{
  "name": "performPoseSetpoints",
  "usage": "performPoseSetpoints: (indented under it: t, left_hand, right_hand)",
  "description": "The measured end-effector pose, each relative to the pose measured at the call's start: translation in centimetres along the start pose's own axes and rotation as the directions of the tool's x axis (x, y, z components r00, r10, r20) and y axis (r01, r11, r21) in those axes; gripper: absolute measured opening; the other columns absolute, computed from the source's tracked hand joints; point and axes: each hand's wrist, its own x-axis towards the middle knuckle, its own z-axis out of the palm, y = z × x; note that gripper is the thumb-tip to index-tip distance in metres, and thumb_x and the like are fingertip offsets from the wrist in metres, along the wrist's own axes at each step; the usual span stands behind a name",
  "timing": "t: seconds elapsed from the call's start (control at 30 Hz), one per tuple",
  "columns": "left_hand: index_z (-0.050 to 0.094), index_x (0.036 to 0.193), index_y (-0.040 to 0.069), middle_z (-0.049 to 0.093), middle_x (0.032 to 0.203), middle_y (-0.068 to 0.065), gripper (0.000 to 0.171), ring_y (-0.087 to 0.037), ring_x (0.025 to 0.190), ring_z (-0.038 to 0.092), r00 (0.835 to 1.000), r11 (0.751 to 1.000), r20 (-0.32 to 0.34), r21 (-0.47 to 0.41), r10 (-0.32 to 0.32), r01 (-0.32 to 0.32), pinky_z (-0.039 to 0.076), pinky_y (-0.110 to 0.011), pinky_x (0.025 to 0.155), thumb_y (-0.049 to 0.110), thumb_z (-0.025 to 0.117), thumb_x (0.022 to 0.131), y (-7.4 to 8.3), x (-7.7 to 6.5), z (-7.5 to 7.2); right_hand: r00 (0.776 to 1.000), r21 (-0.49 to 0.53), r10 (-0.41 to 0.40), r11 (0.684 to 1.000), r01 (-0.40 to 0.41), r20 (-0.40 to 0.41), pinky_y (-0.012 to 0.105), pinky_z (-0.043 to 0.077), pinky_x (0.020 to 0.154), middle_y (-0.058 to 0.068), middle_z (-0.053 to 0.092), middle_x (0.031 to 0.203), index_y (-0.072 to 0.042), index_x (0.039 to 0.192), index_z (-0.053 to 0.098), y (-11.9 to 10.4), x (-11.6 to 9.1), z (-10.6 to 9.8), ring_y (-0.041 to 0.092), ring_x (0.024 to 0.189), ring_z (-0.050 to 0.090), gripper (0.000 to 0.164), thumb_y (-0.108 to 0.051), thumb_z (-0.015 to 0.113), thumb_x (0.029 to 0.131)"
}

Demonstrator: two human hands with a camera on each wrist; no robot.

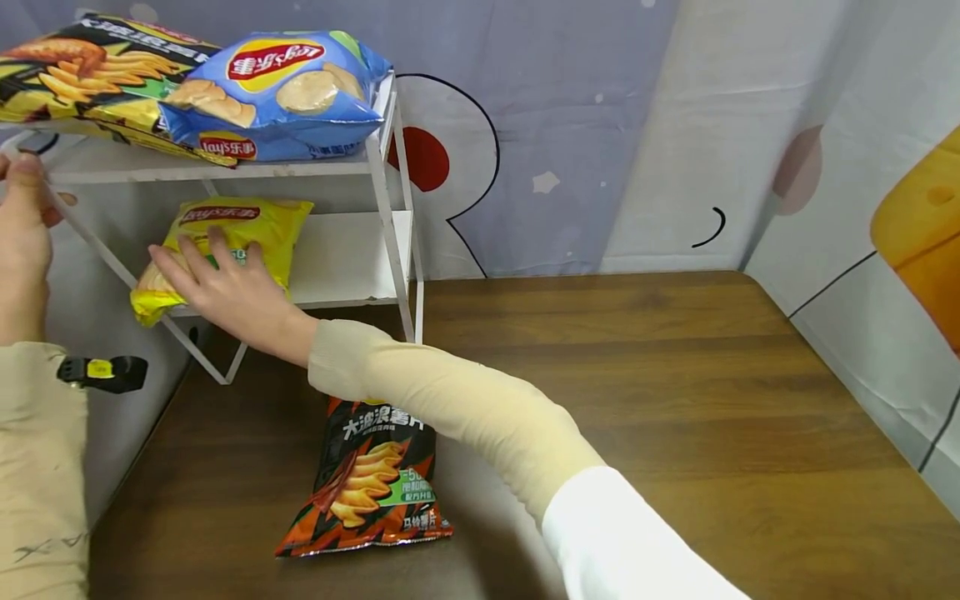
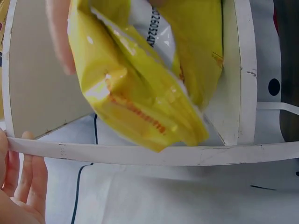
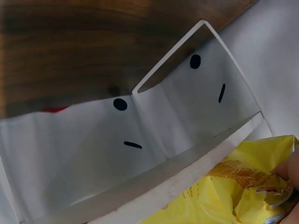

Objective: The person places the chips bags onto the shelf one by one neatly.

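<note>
A yellow Lay's chip bag (image 1: pixel 281 229) lies tilted on the lower tier of a white metal rack (image 1: pixel 341 250), one end sticking out past the left side bar. My right hand (image 1: pixel 232 292) rests on its front with fingers spread, touching the wrapper. The right wrist view shows the creased bag (image 3: pixel 219 196) beside the white tier edge, with only part of that hand at the right border. My left hand (image 1: pixel 22 242) grips the rack's upper left frame; in the left wrist view its fingers (image 2: pixel 35 177) curl round the white bar (image 2: pixel 117 154).
On the top tier lie a black-and-yellow chip bag (image 1: pixel 97 75) and a blue Lay's bag (image 1: pixel 270 100). A black-and-orange chip bag (image 1: pixel 375 483) lies on the wooden table (image 1: pixel 637 400) in front of the rack, partly under my right forearm. A patterned cloth (image 1: pixel 555 167) hangs behind.
</note>
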Motion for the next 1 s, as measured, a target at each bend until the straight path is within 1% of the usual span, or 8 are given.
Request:
performPoseSetpoints:
  t: [0.13, 0.23, 0.4, 0.53, 0.63, 0.8, 0.9, 1.0]
  left_hand:
    - [0.052, 0.123, 0.027, 0.063, 0.094, 0.018, 0.040, 0.007, 0.070, 0.063, 1.000, 0.999, 0.012, -0.039, 0.020, -0.020, 0.042, -0.010, 0.077, 0.048, 0.059, 0.089, -1.0, 1.4, -0.3]
    - [0.053, 0.122, 0.028, 0.062, 0.093, 0.019, 0.039, 0.008, 0.072, 0.061, 1.000, 1.000, 0.014, -0.003, 0.012, -0.012, 0.042, -0.009, 0.079, 0.050, 0.057, 0.090, -1.2, 1.8, -0.4]
    - [0.054, 0.123, 0.031, 0.059, 0.086, 0.023, 0.038, 0.010, 0.072, 0.056, 1.000, 0.994, 0.020, 0.104, 0.012, -0.014, 0.038, -0.010, 0.081, 0.054, 0.051, 0.092, -1.2, 2.1, -0.6]
    - [0.054, 0.123, 0.031, 0.059, 0.088, 0.024, 0.039, 0.011, 0.072, 0.057, 1.000, 0.993, 0.015, 0.114, 0.017, -0.019, 0.038, -0.010, 0.080, 0.054, 0.051, 0.092, -1.1, 2.0, -0.6]
    - [0.054, 0.122, 0.030, 0.059, 0.090, 0.022, 0.038, 0.010, 0.072, 0.058, 1.000, 0.997, 0.010, 0.080, 0.017, -0.018, 0.040, -0.009, 0.077, 0.052, 0.054, 0.092, -0.4, 0.9, -0.3]
    - [0.050, 0.125, 0.033, 0.060, 0.093, 0.023, 0.038, 0.011, 0.073, 0.057, 0.999, 0.995, -0.023, 0.094, -0.025, 0.027, 0.042, -0.008, 0.083, 0.051, 0.053, 0.092, 2.3, -2.4, 0.6]
    - [0.048, 0.128, 0.036, 0.060, 0.095, 0.024, 0.040, 0.013, 0.074, 0.056, 0.998, 0.993, -0.048, 0.109, -0.049, 0.054, 0.039, -0.010, 0.094, 0.052, 0.052, 0.091, 3.5, -3.8, 1.0]
    - [0.050, 0.128, 0.035, 0.062, 0.094, 0.025, 0.042, 0.013, 0.074, 0.056, 0.998, 0.996, -0.057, 0.080, -0.035, 0.040, 0.038, -0.011, 0.098, 0.053, 0.054, 0.089, 3.5, -4.1, 1.0]
  right_hand:
    - [1.000, -0.001, 0.001, 1.000, -0.001, 0.028, 0.038, 0.053, 0.092, 0.000, 0.051, 0.141, -0.023, 0.148, 0.034, 0.1, 0.3, 0.2, 0.023, 0.129, 0.051, 0.049, -0.015, 0.015, 0.103]
    - [0.999, 0.001, -0.002, 1.000, 0.002, 0.043, 0.038, 0.053, 0.092, 0.000, 0.051, 0.142, -0.017, 0.144, 0.037, 0.1, 0.5, 0.4, 0.024, 0.130, 0.050, 0.048, -0.013, 0.011, 0.103]
    - [0.990, 0.043, -0.024, 0.999, 0.018, 0.141, 0.040, 0.048, 0.100, 0.002, 0.044, 0.147, -0.014, 0.138, 0.034, -0.1, 0.6, 0.4, 0.025, 0.137, 0.041, 0.042, -0.011, 0.009, 0.104]
    - [0.989, 0.064, -0.012, 0.998, 0.003, 0.145, 0.043, 0.043, 0.106, 0.003, 0.043, 0.149, -0.014, 0.135, 0.036, -0.4, 0.5, 0.5, 0.023, 0.139, 0.039, 0.039, -0.011, 0.012, 0.105]
    - [0.994, 0.061, 0.008, 0.998, -0.015, 0.113, 0.044, 0.041, 0.107, 0.006, 0.045, 0.148, -0.014, 0.128, 0.044, -0.7, 0.3, 0.7, 0.021, 0.138, 0.041, 0.040, -0.010, 0.012, 0.105]
    - [0.997, 0.042, 0.030, 0.999, -0.033, 0.076, 0.045, 0.040, 0.108, 0.006, 0.049, 0.145, -0.016, 0.120, 0.054, -1.0, -0.1, 0.9, 0.020, 0.137, 0.043, 0.041, -0.012, 0.016, 0.105]
    - [0.995, 0.055, 0.028, 0.998, -0.033, 0.097, 0.045, 0.036, 0.111, 0.005, 0.046, 0.147, -0.017, 0.131, 0.051, -1.1, -0.3, 1.1, 0.021, 0.138, 0.040, 0.038, -0.035, 0.032, 0.104]
    - [0.986, 0.089, 0.017, 0.996, -0.032, 0.168, 0.047, 0.029, 0.115, 0.003, 0.041, 0.151, -0.019, 0.145, 0.038, -1.1, -0.2, 1.1, 0.022, 0.142, 0.034, 0.062, -0.059, 0.036, 0.097]
